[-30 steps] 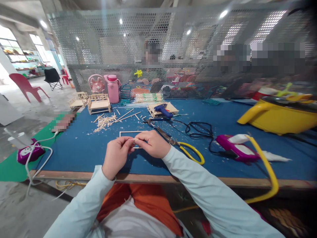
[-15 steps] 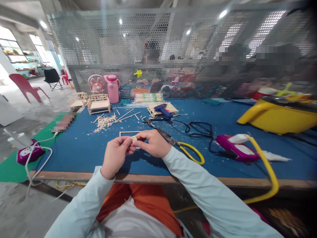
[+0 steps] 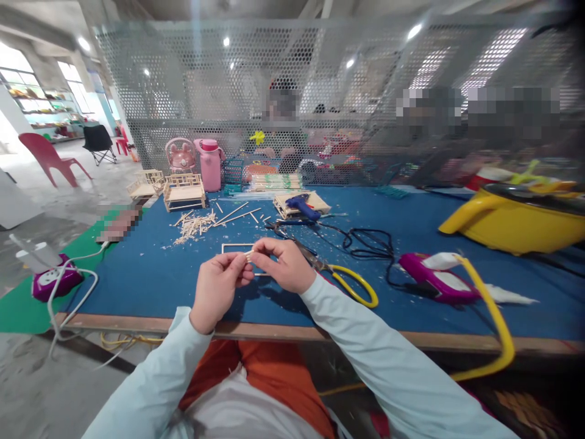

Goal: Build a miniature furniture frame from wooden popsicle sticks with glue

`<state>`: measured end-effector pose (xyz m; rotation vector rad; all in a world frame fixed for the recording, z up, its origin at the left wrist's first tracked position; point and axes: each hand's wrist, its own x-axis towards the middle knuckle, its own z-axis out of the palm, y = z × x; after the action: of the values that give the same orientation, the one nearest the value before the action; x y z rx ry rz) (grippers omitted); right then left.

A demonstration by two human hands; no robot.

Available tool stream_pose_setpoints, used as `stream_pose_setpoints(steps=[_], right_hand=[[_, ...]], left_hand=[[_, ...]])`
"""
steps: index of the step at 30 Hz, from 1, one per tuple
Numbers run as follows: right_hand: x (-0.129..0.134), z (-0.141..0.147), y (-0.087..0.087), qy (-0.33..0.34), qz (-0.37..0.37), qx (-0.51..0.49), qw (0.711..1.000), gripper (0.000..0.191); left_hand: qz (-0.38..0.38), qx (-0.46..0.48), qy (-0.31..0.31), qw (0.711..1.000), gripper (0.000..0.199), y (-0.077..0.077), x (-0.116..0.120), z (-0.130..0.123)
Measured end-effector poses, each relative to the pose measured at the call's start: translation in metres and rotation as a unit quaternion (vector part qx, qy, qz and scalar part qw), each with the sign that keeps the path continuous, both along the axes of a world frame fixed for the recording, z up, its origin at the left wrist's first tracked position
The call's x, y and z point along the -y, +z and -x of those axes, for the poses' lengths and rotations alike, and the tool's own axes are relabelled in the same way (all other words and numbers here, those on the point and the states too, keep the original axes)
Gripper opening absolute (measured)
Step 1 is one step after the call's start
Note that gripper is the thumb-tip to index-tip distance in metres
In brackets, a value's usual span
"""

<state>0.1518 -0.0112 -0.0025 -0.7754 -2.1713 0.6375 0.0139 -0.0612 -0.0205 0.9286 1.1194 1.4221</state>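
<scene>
Between my fingertips, a few short wooden sticks (image 3: 249, 256) are pinched side by side, mostly covered by the fingers. My left hand (image 3: 218, 286) grips their left end, thumb against fingers. On their right end, my right hand (image 3: 289, 267) closes with thumb and index finger. Beneath both hands lies a thin rectangular stick frame (image 3: 233, 247), partly hidden. Yellow-handled pliers (image 3: 351, 285) lie just right of my right wrist. A heap of cut sticks (image 3: 195, 227) is beyond my left hand.
A blue glue gun (image 3: 303, 206) rests on a wooden piece (image 3: 320, 201), its black cable trailing right. Small wooden stick furniture (image 3: 185, 194) stands back left near a pink bottle (image 3: 211, 167). Purple power strips (image 3: 439, 279) and a yellow pot (image 3: 521, 219) are at the right. A perforated screen stands behind.
The fingers have closed further over the short sticks, so less of them shows. Both hands stay in nearly the same place; the view shifts slightly.
</scene>
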Motion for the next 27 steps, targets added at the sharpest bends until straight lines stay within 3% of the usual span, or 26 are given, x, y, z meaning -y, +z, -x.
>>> stream_pose_setpoints(steps=[6,10,12,15,17,20,22,27], right_hand=[[-0.001,0.001,-0.006,0.023,-0.095,0.016,0.995,0.029],[-0.002,0.002,-0.003,0.025,-0.094,0.025,0.995,0.027],[-0.001,-0.004,0.002,-0.014,-0.079,0.003,0.997,0.024],[0.006,-0.028,0.006,-0.144,-0.068,0.001,0.987,0.023],[0.013,-0.054,0.002,-0.236,-0.073,0.105,0.963,0.018],[0.022,-0.097,-0.011,-0.328,-0.046,0.288,0.898,0.014],[0.026,-0.117,-0.019,-0.326,-0.025,0.329,0.886,0.023],[0.028,-0.127,-0.017,-0.275,0.022,0.318,0.907,0.042]], left_hand=[[0.002,-0.002,-0.003,1.000,0.029,0.000,0.000,-0.003],[0.003,-0.002,-0.003,1.000,0.030,-0.001,0.000,-0.003],[0.010,0.009,-0.001,1.000,0.031,-0.001,-0.001,-0.003],[0.030,0.039,-0.009,0.999,0.032,-0.002,-0.002,-0.001],[0.037,0.064,-0.017,0.997,0.030,-0.003,-0.003,0.000],[0.043,0.104,-0.026,0.993,0.028,-0.004,-0.003,0.000],[0.049,0.125,-0.032,0.990,0.027,-0.003,-0.003,-0.001],[0.053,0.146,-0.038,0.987,0.027,0.000,-0.003,-0.005]])
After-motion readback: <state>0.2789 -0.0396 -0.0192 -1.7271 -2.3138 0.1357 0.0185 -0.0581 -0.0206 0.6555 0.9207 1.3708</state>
